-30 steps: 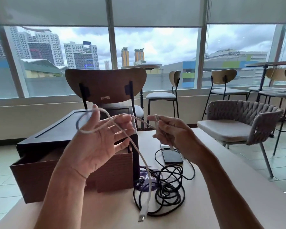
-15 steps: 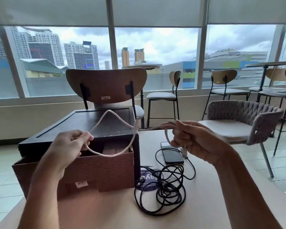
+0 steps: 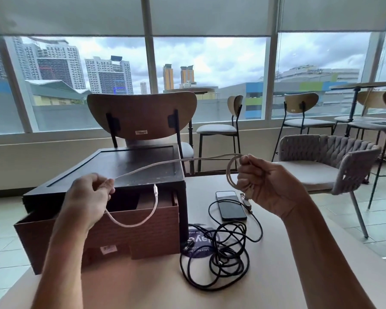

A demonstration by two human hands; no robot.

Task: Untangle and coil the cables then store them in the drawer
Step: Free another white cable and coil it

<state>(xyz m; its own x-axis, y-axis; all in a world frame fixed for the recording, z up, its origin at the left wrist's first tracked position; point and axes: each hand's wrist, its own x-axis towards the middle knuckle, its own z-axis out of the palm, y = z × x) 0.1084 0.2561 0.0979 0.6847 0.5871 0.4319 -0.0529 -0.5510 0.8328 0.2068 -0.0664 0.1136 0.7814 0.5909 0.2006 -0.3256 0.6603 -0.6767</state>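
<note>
A white cable (image 3: pixel 165 162) stretches in the air between my two hands above the table. My left hand (image 3: pixel 88 197) pinches it near one end; the tail hangs below in a curve and its plug (image 3: pixel 155 190) points up. My right hand (image 3: pixel 263 184) grips a small loop of the same cable. A tangled black cable (image 3: pixel 221 255) lies on the table in front of me. The brown drawer (image 3: pixel 143 230) stands pulled out of a dark wooden box (image 3: pixel 120 166) at the left.
A dark phone (image 3: pixel 231 205) lies on the table (image 3: pixel 143 286) behind the black cable, with a metal watch band (image 3: pixel 245 200) beside it. A round purple sticker (image 3: pixel 196 241) sits under the cable. A wooden chair (image 3: pixel 143 114) stands behind the box, a woven chair (image 3: pixel 334 161) at right.
My hands moved apart, pulling the white cable out straight between them. The big loop at my left hand is gone, and the free end now hangs in front of the drawer.
</note>
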